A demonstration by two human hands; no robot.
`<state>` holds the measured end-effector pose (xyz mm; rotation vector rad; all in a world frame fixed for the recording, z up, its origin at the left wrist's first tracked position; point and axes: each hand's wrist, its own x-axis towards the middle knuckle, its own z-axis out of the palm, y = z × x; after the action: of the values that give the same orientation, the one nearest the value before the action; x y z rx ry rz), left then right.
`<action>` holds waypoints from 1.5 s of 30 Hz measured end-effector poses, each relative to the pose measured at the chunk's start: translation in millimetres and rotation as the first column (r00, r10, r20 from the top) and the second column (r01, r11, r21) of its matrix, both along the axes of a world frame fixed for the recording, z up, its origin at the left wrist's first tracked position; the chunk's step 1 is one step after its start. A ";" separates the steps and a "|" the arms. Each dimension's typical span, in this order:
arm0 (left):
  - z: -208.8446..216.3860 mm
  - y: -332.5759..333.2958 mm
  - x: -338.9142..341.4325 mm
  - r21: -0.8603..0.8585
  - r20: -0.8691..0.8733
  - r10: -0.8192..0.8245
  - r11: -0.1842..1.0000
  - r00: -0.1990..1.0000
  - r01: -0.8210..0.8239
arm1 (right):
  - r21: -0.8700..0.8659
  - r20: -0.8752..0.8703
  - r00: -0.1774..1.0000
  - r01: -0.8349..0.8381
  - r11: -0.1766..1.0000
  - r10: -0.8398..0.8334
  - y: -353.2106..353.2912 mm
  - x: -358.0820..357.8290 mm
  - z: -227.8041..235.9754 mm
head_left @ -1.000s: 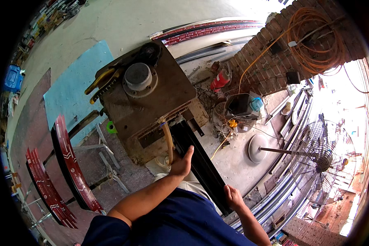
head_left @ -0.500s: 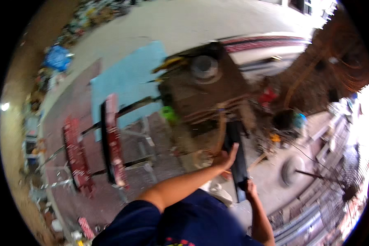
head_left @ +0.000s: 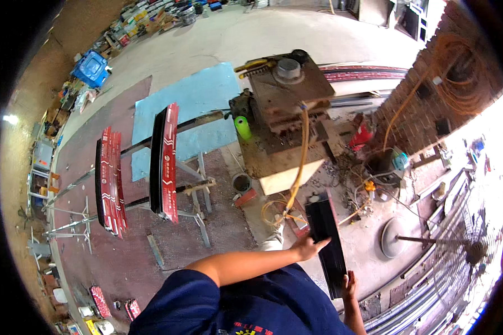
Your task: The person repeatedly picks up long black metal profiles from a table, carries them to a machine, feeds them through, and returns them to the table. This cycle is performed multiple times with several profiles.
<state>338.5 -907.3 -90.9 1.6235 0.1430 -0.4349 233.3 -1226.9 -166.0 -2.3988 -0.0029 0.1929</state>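
Note:
A long black metal profile (head_left: 321, 223) is held between my two hands, in front of my body and a little to the right. My left hand (head_left: 308, 247) grips its left side near the middle, one finger lying over the black channelled face. At the near end, my right hand (head_left: 349, 286) is closed around the right edge, with part of its fingers hidden behind the piece. Just beyond the far end of the profile stands a dusty machine (head_left: 290, 106), with a yellow hose (head_left: 300, 162) hanging down its front.
On the left, two bundles of red-wrapped profiles (head_left: 169, 162) lie across a metal rack (head_left: 142, 201). A green bottle (head_left: 242, 128) stands beside the machine. To the right are a pedestal fan (head_left: 394, 239), long metal strips on the floor and a brick pillar (head_left: 411, 103).
The black profile has come back toward me, farther from the machine, and both hands have moved nearer with it. My view has shifted and is sharper.

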 end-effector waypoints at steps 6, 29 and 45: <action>-16.6 4.2 -103.6 -0.377 -0.323 0.111 0.896 0.940 -0.235 | -0.168 0.017 0.992 -0.119 0.979 0.124 69.3 20.9 104.1; 100.2 492.9 -34.4 0.731 0.341 0.687 0.235 0.642 -0.640 | -0.206 0.109 0.989 -0.079 0.975 0.103 148.9 -52.6 -42.1; -4.3 629.0 -5.3 0.667 0.219 0.691 0.410 0.689 -0.623 | -0.189 -0.184 0.977 0.072 0.979 -0.108 280.1 -69.0 -38.5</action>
<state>333.3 -278.3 -95.2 2.1130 1.1280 0.2326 164.3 -946.8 -204.5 -2.5449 0.2229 0.3984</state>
